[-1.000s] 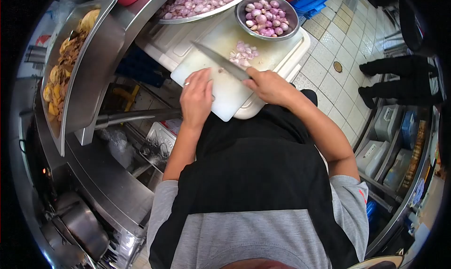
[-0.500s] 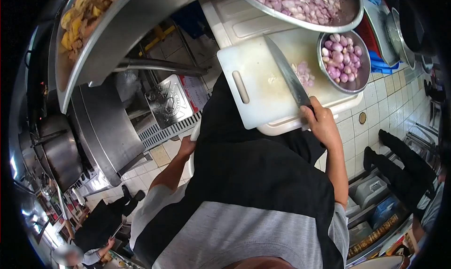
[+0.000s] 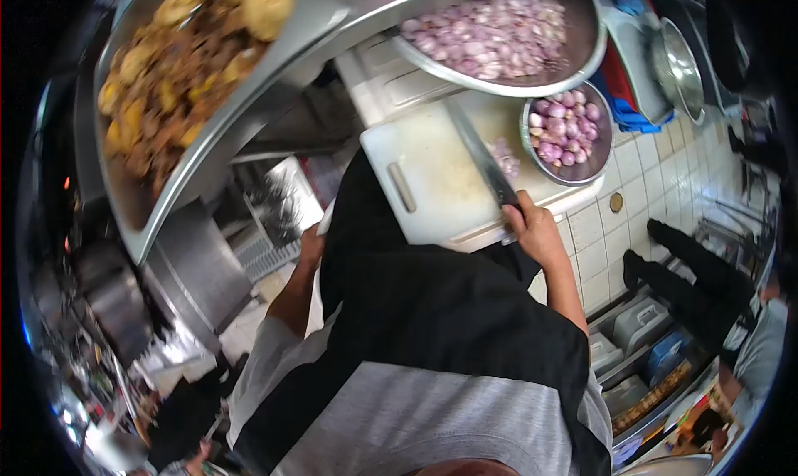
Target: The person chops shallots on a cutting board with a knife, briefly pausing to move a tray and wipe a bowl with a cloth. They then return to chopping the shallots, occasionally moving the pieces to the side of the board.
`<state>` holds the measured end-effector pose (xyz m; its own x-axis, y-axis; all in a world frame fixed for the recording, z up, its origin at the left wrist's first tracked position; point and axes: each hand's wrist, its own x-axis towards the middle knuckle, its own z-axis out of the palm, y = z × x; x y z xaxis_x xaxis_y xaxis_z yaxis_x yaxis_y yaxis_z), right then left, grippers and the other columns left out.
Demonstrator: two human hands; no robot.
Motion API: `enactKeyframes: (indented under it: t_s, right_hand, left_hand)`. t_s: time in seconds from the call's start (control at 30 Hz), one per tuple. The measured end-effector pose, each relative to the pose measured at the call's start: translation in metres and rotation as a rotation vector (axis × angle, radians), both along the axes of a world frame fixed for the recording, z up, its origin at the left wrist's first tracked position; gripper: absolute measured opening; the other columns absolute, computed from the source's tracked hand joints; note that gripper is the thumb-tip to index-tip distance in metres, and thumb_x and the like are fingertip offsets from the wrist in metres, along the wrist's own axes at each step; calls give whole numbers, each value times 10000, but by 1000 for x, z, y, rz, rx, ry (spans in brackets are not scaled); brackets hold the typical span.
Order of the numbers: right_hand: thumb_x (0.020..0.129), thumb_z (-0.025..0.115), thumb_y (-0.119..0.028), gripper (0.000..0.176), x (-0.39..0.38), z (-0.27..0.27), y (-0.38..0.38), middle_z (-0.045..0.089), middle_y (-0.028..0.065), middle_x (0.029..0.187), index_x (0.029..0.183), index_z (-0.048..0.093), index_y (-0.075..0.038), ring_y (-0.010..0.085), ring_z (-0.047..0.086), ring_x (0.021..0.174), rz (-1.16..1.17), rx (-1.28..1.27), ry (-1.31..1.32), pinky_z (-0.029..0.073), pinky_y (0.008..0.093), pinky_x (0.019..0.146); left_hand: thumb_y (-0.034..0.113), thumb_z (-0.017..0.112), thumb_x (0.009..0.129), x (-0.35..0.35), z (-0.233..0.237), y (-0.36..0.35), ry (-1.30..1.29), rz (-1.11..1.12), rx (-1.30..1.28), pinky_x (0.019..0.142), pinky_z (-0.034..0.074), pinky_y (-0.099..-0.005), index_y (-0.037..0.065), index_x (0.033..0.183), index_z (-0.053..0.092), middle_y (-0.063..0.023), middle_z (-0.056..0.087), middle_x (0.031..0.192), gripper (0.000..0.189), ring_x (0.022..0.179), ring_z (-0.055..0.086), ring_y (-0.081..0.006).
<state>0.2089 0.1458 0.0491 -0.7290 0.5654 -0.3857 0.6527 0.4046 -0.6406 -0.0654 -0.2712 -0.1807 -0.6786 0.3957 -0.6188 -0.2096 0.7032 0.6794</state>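
Steel knife [image 3: 482,153], handle [image 3: 509,199] part-hidden, is gripped by the right hand [image 3: 536,229]; whether the left hand [image 3: 312,245] grips, I cannot tell

Metal knife [image 3: 482,154], smooth plastic board [image 3: 434,167]

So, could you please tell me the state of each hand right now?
Left hand: cannot tell if open or closed.
Right hand: closed around the knife.

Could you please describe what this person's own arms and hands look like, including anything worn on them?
The left hand and right hand look ungloved, and the forearms are bare. The short sleeves are grey. Finer details on the left hand are too blurred to make out.
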Motion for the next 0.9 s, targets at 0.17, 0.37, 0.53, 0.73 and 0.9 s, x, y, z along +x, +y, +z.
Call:
enactKeyframes:
  t_s: [0.17,0.37,0.53,0.73,0.9]
  right_hand:
    - [957,561,-285,262,2,2,0,632,258,753,1039,510,-42,459,626,773,-10,44,-43,470,526,690]
    - [964,517,-325,325,8,-6,-7,658,260,789,1109,517,-35,437,647,811,24,162,-4,487,541,762]
    - [939,536,-296,337,13,4,-23,665,258,806,1119,494,-14,424,657,818,4,219,42,498,519,775]
    - [921,562,-223,261,12,-12,-50,654,240,749,1063,441,-40,440,650,762,-43,378,98,508,530,698]
    - [925,563,-213,246,8,-1,-58,680,220,807,1058,475,-26,416,670,794,-55,383,23,522,518,693]
  left_hand:
    - [170,631,898,0,60,34,113,-68,41,772,501,-299,2,1124,680,-91,712,932,285,819,639,-159]
    - [228,607,960,-55,5,31,461,-63,150,993,415,-341,-16,1208,616,-143,632,1178,348,1107,579,-240]
    - [73,609,941,-9,208,224,532,-473,768,849,483,-265,-29,1069,666,-99,653,1052,173,979,629,-161]
    - [83,640,850,74,268,401,843,-1228,771,828,520,-398,55,976,732,-175,699,992,159,931,676,-321]
    - [90,632,803,102,264,465,1003,-1476,301,834,522,-441,96,920,757,-168,708,953,172,938,678,-326]
